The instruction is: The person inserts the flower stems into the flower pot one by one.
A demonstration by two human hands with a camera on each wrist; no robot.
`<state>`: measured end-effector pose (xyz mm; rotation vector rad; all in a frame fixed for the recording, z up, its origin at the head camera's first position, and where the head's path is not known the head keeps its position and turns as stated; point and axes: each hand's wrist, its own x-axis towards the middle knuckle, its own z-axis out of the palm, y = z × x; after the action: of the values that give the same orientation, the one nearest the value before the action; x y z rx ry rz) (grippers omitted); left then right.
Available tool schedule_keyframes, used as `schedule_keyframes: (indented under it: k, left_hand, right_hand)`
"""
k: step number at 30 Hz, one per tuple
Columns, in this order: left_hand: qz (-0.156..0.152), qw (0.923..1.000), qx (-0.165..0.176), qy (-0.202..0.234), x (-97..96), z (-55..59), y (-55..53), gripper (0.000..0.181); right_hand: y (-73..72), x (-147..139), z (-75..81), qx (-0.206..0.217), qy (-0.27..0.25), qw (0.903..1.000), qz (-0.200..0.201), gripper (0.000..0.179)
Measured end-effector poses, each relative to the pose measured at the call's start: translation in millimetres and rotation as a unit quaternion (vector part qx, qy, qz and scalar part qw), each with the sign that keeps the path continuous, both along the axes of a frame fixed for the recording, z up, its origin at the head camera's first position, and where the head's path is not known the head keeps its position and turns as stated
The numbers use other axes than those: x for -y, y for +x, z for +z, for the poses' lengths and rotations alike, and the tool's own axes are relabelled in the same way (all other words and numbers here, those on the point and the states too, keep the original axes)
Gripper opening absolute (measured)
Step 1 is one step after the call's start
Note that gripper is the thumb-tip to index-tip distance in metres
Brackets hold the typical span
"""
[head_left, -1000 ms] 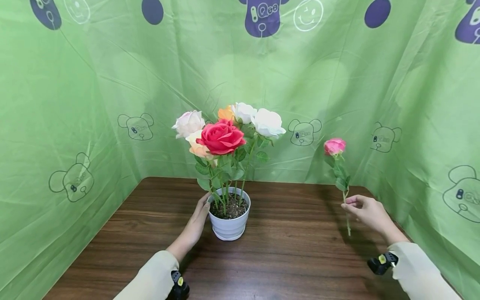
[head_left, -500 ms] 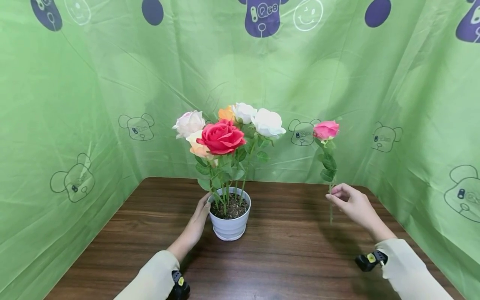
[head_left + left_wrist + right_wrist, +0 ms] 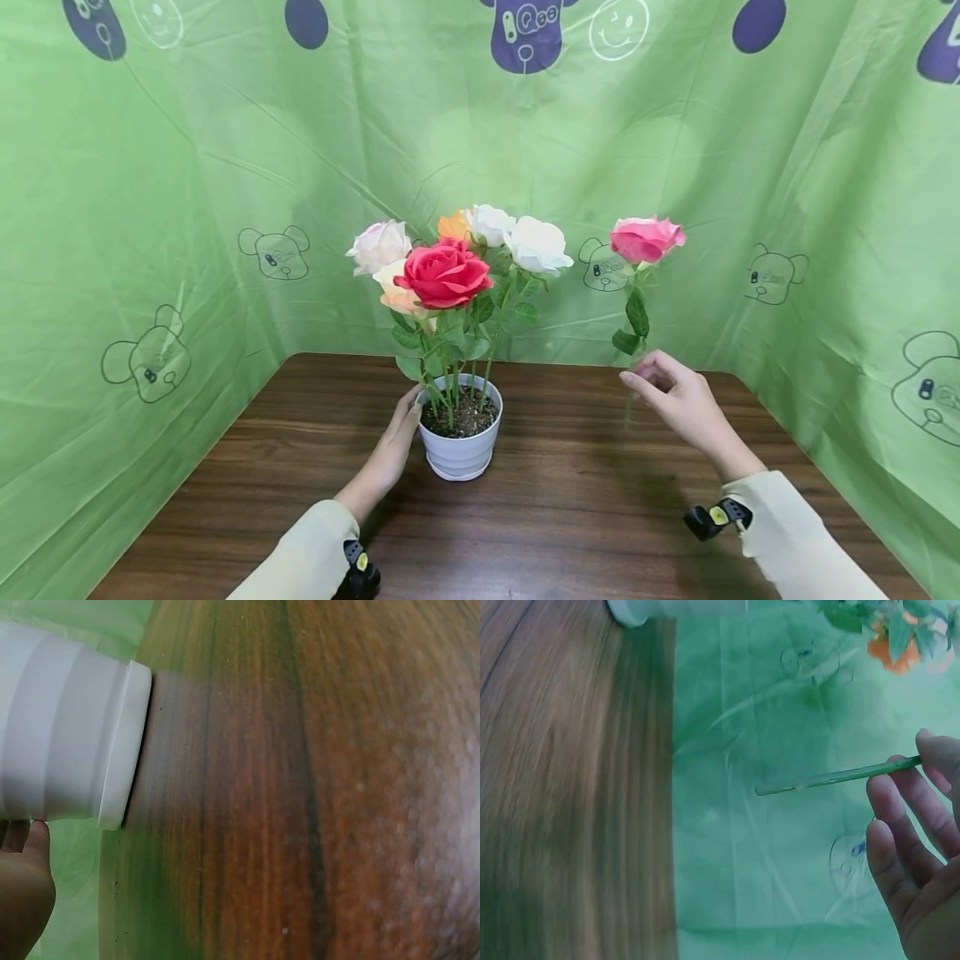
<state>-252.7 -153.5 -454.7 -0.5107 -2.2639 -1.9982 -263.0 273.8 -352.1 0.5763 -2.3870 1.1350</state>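
Note:
My left hand (image 3: 392, 442) rests against the left side of a white flowerpot (image 3: 460, 454), its fingers at the pot wall near the rim. Dark soil fills the pot, and several roses stand upright in it: a red rose (image 3: 446, 275) in front, with white, pale pink, peach and orange ones around it. To the right, my right hand (image 3: 686, 408) pinches the stem of a pink rose (image 3: 647, 240) between thumb and fingers, bloom upward, above the table. The right wrist view shows the bare lower stem (image 3: 832, 778) sticking out past the fingertips.
Both the pot and my forearms are over a dark brown wooden table (image 3: 555, 517). Behind and at the sides hangs a green cloth (image 3: 300, 150) printed with bear heads, close to the table's far edge.
The right hand has carried the pink rose leftward and upward, nearer the potted roses. My left hand and the flowerpot have stayed in place.

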Motion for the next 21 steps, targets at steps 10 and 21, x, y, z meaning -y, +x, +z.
schedule_keyframes:
  k: [10, 21]
  left_hand:
    - [-0.004, 1.0000, 0.001, 0.007, -0.5, 1.3, 0.4, 0.051]
    - [0.008, 0.9999, 0.005, 0.004, -0.4, -1.9, -2.6, 0.051]
  right_hand:
    - [9.4, 43, 20.9, -0.014, -0.025, 0.9986, 0.045, 0.011]
    - [17.7, 95, 38.3, -0.027, -0.035, 0.9934, 0.106, 0.009]
